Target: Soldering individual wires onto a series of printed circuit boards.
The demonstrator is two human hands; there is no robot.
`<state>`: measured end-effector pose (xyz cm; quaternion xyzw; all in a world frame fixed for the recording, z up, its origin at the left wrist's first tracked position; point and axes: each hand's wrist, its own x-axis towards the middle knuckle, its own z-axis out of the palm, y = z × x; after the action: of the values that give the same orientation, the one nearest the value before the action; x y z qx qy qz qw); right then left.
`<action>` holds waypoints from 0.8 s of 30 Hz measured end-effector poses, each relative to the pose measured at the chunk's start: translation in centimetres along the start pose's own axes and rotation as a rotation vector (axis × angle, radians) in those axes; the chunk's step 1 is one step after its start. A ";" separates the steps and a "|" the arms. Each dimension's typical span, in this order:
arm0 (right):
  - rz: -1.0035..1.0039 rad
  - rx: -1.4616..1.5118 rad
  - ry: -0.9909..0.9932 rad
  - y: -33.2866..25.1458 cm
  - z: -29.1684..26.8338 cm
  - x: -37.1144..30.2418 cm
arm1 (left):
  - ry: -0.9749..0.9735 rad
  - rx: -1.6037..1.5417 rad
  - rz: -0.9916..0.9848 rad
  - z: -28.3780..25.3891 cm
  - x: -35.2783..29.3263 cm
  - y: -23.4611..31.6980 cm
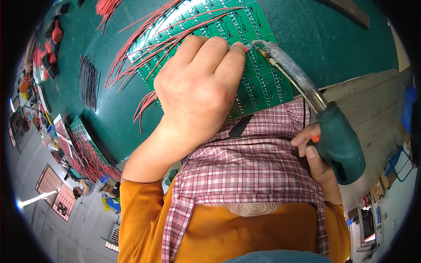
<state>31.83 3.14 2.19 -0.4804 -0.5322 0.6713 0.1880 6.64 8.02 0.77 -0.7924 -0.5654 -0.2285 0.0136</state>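
My left hand [199, 85] is closed in a pinch over a green panel of circuit boards [263, 90]. A short red wire end [247, 49] shows at its fingertips; the rest of that wire is hidden by the hand. My right hand [316, 160] is wrapped around the dark green handle of a soldering gun [341, 142]. The gun's bent metal tube points up and left, and its tip is close to the left fingertips at the board. Whether the tip touches the board, I cannot tell. Several red wires [175, 38] lie across the panel's left part.
The panel rests on a green table [307, 39], its near edge close to my checked apron [245, 162]. Black wires [89, 81] lie left, with a red wire bundle [106, 9] farther back. More wired boards [87, 147] stand at the left edge. A flat bar [348, 11] lies far right.
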 end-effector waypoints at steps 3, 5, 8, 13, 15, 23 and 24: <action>-0.044 0.068 0.119 0.0 0.5 -0.6 | 0.002 -0.003 0.004 0.0 0.0 0.0; -0.005 0.037 0.049 0.1 -0.2 -0.7 | -0.004 -0.003 0.001 0.0 0.0 0.0; -0.015 0.008 0.038 0.4 -0.2 -0.8 | -0.010 -0.012 0.009 0.0 0.1 0.0; -0.019 0.168 0.196 -0.2 0.2 -0.8 | 0.054 -0.236 -0.020 0.2 0.8 -0.6; -0.038 0.118 0.152 0.1 -0.1 -0.8 | 0.034 -0.147 -0.003 0.5 1.0 0.2; -0.061 0.111 0.111 -0.3 0.1 -0.4 | 0.061 -0.088 0.032 1.2 1.0 0.1; -0.076 0.103 0.129 -0.3 0.2 -0.4 | 0.054 -0.087 0.032 1.1 1.1 0.1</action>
<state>31.73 2.83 2.67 -0.4918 -0.5017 0.6578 0.2717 7.35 9.27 0.16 -0.7948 -0.5416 -0.2737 -0.0021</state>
